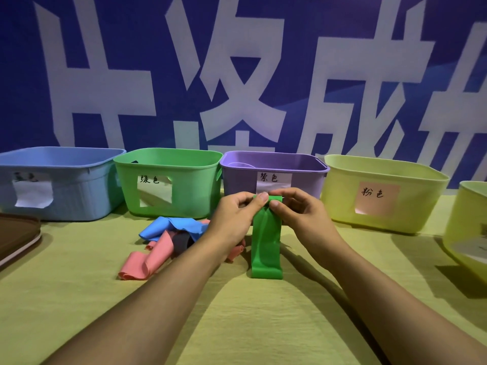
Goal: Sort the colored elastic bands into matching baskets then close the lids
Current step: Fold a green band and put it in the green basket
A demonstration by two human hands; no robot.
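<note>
At the far left edge of the table, a brown lid (15,235) lies flat on the yellow-green cloth (237,325). Behind it stands the blue basket (87,196), with a white paper label on its front wall, and just beside that the green basket (189,191), labelled in handwritten characters. In front of these two, a loose heap of bands rests on the cloth: a blue band (171,227) on top, a pink band (150,256) trailing toward the viewer, and a dark band (181,242) between them (its exact colour is hard to tell). To the right of the heap, the left hand (237,214) and the right hand (297,209) meet in front of the purple basket (239,177), each pinching the top edge of the green band (266,243) between thumb and fingers; the band hangs down from them, its lower end touching the cloth. Right of the purple basket sits a yellow basket (340,196) bearing a pink label, and at the far right edge part of another yellow basket (466,227) shows. All the baskets in view are open at the top.
</note>
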